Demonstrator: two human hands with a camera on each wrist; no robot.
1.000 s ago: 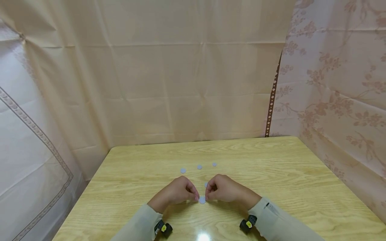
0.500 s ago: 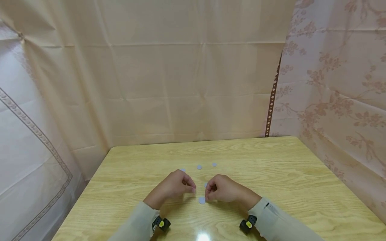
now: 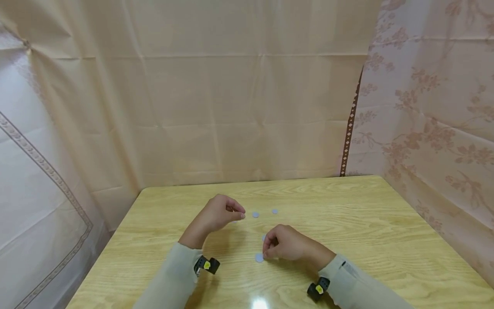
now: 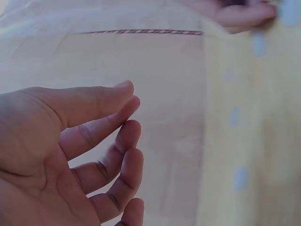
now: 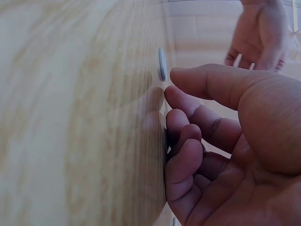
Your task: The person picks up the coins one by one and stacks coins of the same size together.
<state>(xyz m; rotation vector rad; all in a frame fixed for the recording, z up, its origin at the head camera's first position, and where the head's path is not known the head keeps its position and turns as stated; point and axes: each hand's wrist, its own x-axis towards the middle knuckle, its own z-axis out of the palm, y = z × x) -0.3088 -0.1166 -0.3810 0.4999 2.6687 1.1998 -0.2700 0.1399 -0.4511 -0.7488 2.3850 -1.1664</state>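
My right hand (image 3: 287, 243) rests low on the table, its fingertips right at the edge of a flat pale blue-grey disc (image 3: 259, 258). In the right wrist view that disc (image 5: 162, 64) lies just beyond the tip of the thumb (image 5: 207, 84), and the other fingers are bent against the wood. My left hand (image 3: 221, 213) is raised over the table farther forward. Its thumb and index finger come close together with nothing seen between them, and the remaining fingers (image 4: 124, 165) curl loosely. Beneath it, a second disc (image 3: 233, 221) is mostly hidden.
Two more discs, a middle one (image 3: 256, 214) and a right one (image 3: 275, 211), lie toward the back. Another disc (image 3: 264, 237) peeks out behind the right hand. The wood-grain table (image 3: 347, 206) ends at a beige curtain (image 3: 231, 107), with a floral cloth (image 3: 436, 107) on the right.
My left hand has left the near disc, rising and moving forward and slightly left over the far left disc. The right hand stays beside the near disc, which lies where it was.
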